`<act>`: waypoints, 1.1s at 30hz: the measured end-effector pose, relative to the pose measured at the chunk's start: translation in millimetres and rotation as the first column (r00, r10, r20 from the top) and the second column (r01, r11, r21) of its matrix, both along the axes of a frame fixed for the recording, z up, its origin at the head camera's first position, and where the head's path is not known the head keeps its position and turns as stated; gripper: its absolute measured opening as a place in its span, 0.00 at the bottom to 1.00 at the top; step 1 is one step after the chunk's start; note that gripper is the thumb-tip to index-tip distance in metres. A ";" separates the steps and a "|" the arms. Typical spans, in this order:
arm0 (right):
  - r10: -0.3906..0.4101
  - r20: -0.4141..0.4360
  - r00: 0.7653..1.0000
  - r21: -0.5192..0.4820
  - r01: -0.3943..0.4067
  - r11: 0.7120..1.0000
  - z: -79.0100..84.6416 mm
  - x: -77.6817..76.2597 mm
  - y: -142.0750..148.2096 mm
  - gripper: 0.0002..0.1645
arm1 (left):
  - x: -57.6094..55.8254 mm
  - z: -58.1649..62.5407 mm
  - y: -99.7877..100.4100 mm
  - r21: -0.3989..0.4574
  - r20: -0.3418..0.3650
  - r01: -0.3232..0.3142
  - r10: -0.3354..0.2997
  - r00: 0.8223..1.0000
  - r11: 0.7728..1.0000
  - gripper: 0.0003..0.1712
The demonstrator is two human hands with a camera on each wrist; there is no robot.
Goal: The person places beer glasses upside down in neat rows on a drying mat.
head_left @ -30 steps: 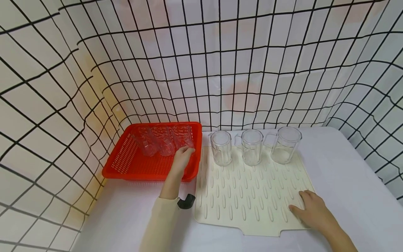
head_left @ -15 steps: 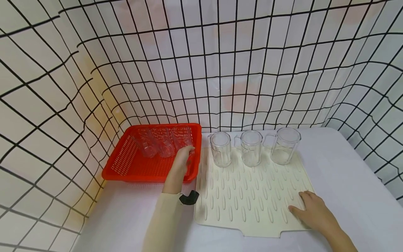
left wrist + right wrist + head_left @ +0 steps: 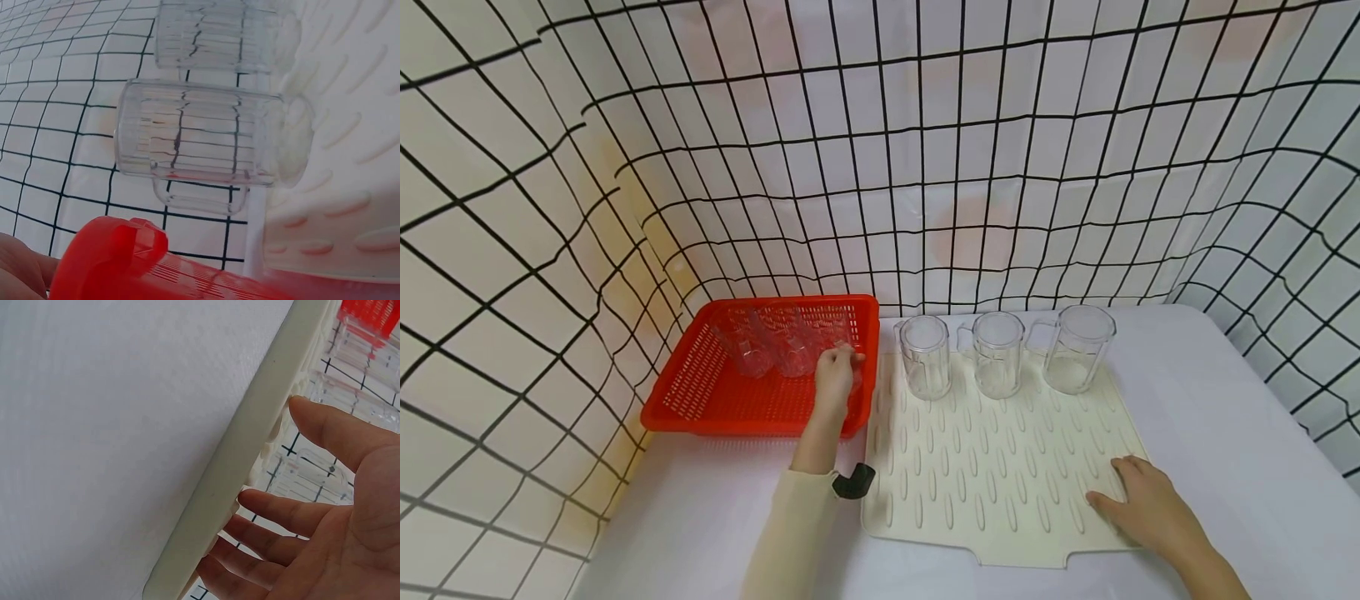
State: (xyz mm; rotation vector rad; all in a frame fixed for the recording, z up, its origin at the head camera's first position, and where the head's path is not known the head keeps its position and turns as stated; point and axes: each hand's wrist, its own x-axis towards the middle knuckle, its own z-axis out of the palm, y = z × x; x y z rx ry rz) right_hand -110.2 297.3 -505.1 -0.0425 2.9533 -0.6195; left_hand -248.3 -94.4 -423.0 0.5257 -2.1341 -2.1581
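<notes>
My left hand [image 3: 835,375] is inside the red basket [image 3: 681,417] at its right end. Its fingers are curled at the lower part of the rightmost clear glass mug [image 3: 829,329], partly covering it. Two more glass mugs lean to the left of it in the basket. In the left wrist view, only a bit of this hand [image 3: 22,269] shows behind the red rim. My right hand [image 3: 1153,504] rests, fingers spread, on the right edge of the cream drying mat [image 3: 1000,467]. In the right wrist view its fingertips touch the mat's edge [image 3: 219,469] and grip nothing.
Three upright glass mugs stand in a row along the mat's back edge: a left one [image 3: 927,358], a middle one [image 3: 997,354] and a right one [image 3: 1078,350]. A white sheet with a black grid [image 3: 970,167] rises behind and at both sides.
My left hand has turned slightly and its fingers have curled more at the rightmost mug, which sits lower in the basket. The right hand stays where it was.
</notes>
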 end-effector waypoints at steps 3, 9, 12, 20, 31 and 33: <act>-0.001 0.001 1.000 0.003 0.001 1.000 -0.2 -0.3 0.0 0.51 | 1.9 -1.5 1.2 -0.032 -0.046 -0.041 0.039 0.998 0.999 0.13; 0.002 -0.004 1.000 0.010 -0.002 1.000 -0.5 -0.5 -0.2 0.51 | 3.3 -4.6 0.1 -0.100 -0.099 -0.092 0.082 0.992 0.991 0.12; 0.003 -0.003 1.000 0.012 -0.003 1.000 -0.5 -0.4 0.0 0.51 | 4.6 -5.9 -0.7 -0.102 -0.126 -0.115 0.102 0.987 0.988 0.12; 0.001 0.007 1.000 0.012 -0.001 1.000 -0.4 -0.7 -0.2 0.52 | 8.5 -7.1 -0.5 -0.088 -0.217 -0.234 0.211 0.953 0.968 0.12; -0.002 0.005 1.000 0.013 0.002 1.000 0.4 0.0 -0.8 0.52 | 11.2 -9.0 -2.7 0.116 -0.481 -0.404 0.407 0.776 0.907 0.18; 0.000 0.002 1.000 0.012 0.000 1.000 0.6 0.1 -0.6 0.51 | 15.0 -4.4 -2.5 0.157 -0.518 -0.410 0.429 0.740 0.898 0.19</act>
